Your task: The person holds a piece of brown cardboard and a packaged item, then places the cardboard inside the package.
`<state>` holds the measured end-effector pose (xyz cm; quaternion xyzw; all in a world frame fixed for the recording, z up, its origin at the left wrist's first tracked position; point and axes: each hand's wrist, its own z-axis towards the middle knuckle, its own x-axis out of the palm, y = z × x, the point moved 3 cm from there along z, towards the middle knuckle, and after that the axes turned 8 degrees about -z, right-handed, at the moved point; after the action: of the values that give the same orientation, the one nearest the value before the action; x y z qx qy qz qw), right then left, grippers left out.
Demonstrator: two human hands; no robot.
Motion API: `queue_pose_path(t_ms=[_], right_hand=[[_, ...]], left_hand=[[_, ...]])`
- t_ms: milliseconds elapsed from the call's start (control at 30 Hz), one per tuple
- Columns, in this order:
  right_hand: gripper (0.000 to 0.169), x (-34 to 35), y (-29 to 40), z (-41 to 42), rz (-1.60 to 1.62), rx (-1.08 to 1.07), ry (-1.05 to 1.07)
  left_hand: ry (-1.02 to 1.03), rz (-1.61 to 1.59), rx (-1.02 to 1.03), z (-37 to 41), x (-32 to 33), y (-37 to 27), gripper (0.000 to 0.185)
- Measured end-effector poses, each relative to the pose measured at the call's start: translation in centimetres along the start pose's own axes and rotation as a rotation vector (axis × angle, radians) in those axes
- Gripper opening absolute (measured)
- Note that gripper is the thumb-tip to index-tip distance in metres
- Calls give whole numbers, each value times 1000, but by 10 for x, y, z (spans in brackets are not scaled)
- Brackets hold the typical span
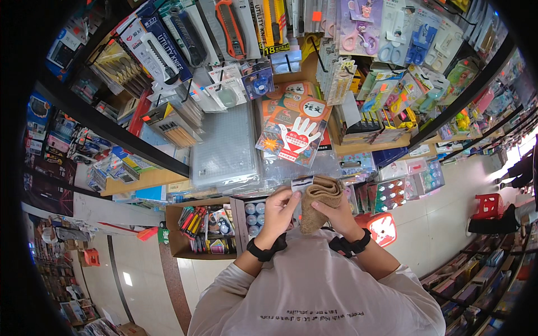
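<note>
A folded brown cloth [316, 206] is held up before my chest, below the shelf's front edge. My right hand [341, 215] grips it from the right, with the thumb across its front. My left hand [278, 209] pinches a small white tag with dark bands [301, 182] between thumb and finger, at the cloth's upper left. Black bands circle both wrists. Just beyond the hands, printed booklets [294, 122] in orange and blue lie on the shelf, the front one bearing a white hand shape. Left of them is a stack of clear plastic sleeves [225, 147].
Packaged utility knives [230, 29] and scissors [393, 38] hang above the shelf. A cardboard box [176, 235] of packaged goods is below left, beside a pack of round items [254, 216]. A red and white stool [382, 229] stands at the right. Black shelf posts slant on both sides.
</note>
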<state>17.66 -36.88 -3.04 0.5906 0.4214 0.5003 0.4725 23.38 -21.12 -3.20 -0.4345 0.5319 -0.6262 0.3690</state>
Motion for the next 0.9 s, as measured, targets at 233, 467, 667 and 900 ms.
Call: queue_pose_path(t_ms=[233, 467, 667, 900], right_hand=[[49, 0, 1, -6, 26, 2, 34], [54, -2, -5, -9, -45, 59, 96], [51, 0, -3, -9, -23, 65, 121], [45, 2, 0, -11, -122, 73, 175]], left_hand=[[73, -159, -74, -4, -3, 1, 20], [81, -155, -137, -7, -3, -2, 21], [54, -118, -14, -7, -5, 5, 16], [-28, -83, -14, -7, -6, 8, 15]])
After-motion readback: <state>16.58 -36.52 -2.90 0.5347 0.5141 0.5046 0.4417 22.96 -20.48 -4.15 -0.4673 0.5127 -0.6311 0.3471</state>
